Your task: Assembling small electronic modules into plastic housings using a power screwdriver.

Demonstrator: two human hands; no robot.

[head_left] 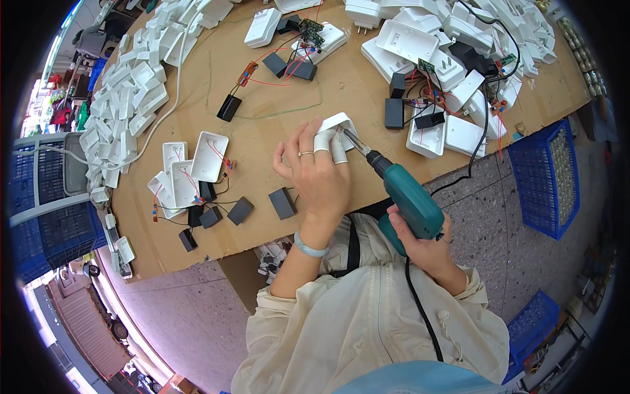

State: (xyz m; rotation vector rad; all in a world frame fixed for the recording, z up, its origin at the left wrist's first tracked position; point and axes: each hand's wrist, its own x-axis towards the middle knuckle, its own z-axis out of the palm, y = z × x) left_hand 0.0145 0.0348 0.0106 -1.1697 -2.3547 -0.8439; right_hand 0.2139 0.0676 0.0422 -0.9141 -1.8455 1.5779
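My left hand (318, 174) rests on the cardboard-covered table (275, 98) and holds a white plastic adapter casing (338, 125) near the front edge; two fingertips wear white tape. My right hand (420, 246) grips a teal electric screwdriver (410, 200) whose bit (351, 140) touches the casing. A black cord (420, 308) hangs from the tool over my lap.
Open white casings with red wires (197, 164) and black blocks (282, 203) lie to the left. Heaps of white shells (125, 85) line the left and back right (459, 33). A blue crate (548, 177) stands right; blue crates (46, 223) stand left.
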